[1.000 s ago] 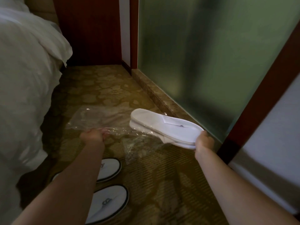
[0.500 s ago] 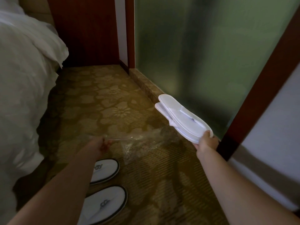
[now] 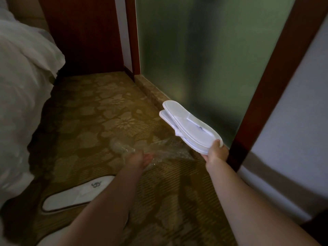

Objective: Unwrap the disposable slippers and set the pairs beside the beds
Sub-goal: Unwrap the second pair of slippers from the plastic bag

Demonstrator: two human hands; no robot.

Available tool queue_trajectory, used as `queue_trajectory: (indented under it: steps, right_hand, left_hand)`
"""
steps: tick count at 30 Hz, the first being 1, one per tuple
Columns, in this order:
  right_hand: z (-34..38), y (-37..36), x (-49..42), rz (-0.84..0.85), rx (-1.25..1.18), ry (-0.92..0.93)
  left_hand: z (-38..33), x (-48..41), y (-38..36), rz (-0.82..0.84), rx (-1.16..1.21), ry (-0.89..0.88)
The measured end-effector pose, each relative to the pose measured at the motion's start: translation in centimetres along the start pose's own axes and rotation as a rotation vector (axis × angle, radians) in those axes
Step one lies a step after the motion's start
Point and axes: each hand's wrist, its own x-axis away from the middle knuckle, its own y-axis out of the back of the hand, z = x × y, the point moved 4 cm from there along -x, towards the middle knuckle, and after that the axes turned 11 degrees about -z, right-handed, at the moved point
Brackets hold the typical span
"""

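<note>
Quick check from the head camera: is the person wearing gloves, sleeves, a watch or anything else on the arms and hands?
Nothing worn shows. The left hand and right hand are bare, without gloves. Both forearms are uncovered up to the frame edge: no sleeves, watch, bracelet or rings visible, though the dim light could hide small items.

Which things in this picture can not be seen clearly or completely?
- Second floor slipper: head view, hidden under the left forearm; only one floor slipper shows.
- Logo on it: too small to read.
- Wrapper: clear film, its edges blur into the carpet.
- Left hand fingers: curled under, hidden.
- Held pair: lower slipper mostly covered by the upper.
</note>
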Motion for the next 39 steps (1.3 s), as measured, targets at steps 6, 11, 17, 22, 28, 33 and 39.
queue_trajectory:
  steps: [6,11,17,22,28,33,39]
  right_hand:
    - [0.5,0.9,-1.2,0.046,0.026,-0.019]
    - [0.3,1.9,-2.7,0.053,0.068,-0.035]
    - [0.3,2.5,-3.8,0.07,0.083,-0.061]
    - [-0.1,3.0,-4.4,0.094,0.141,-0.043]
    - [-0.3,3.3,-5.0,0.101,0.199,-0.038]
    - [-0.3,3.1,-5.0,0.1,0.319,0.018]
    - [0.0,3.2,-4.2,0.122,0.566,0.17]
  left_hand:
    - [4.0,0.6,-2.4,-0.03,0.156,0.082]
    - [10.4,2.7,-1.7,-0.139,0.279,0.127]
    - [13.6,3.7,-1.9,-0.199,0.25,0.237]
    - [13.9,3.3,-3.1,-0.214,0.236,0.307]
    - [16.8,2.9,-2.0,-0.171,0.08,0.367]
    - [16.1,3.0,-2.0,0.059,-0.035,0.445]
    - [11.9,4.0,-3.4,0.295,-0.337,0.396]
